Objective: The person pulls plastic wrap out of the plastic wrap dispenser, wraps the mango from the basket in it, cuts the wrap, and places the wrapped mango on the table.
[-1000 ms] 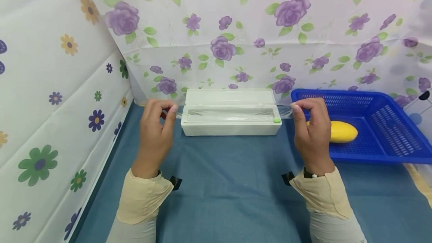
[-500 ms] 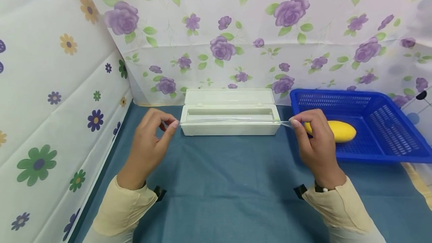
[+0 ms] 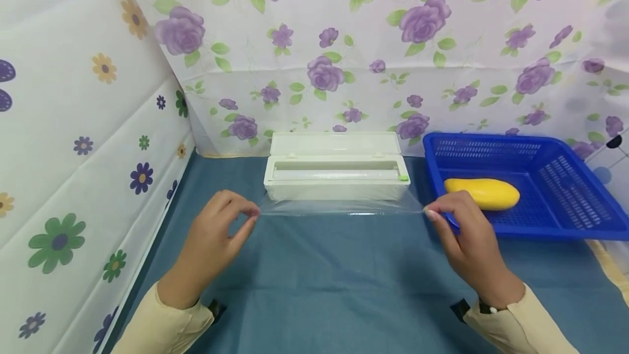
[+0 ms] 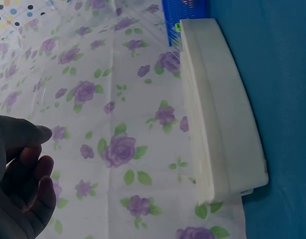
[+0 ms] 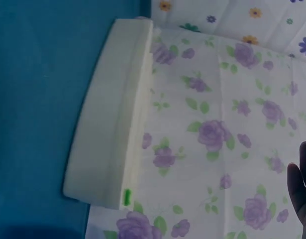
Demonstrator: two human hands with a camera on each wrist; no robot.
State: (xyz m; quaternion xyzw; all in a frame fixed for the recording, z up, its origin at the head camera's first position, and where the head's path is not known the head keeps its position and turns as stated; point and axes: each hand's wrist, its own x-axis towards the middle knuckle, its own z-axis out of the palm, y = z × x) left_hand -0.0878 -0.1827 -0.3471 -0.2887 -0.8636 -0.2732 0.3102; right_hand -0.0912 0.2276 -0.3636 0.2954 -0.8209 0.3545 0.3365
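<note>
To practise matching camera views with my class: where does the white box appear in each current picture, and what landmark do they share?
Head: the white box stands open near the centre.
Left wrist: right of centre, reaching from near the top to the lower part.
Right wrist: left of centre, slanting toward the lower left.
Shared landmark: the green tab.

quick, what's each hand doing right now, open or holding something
Left hand: closed, pinching the left end of the clear film.
Right hand: closed, pinching the film's right end.
</note>
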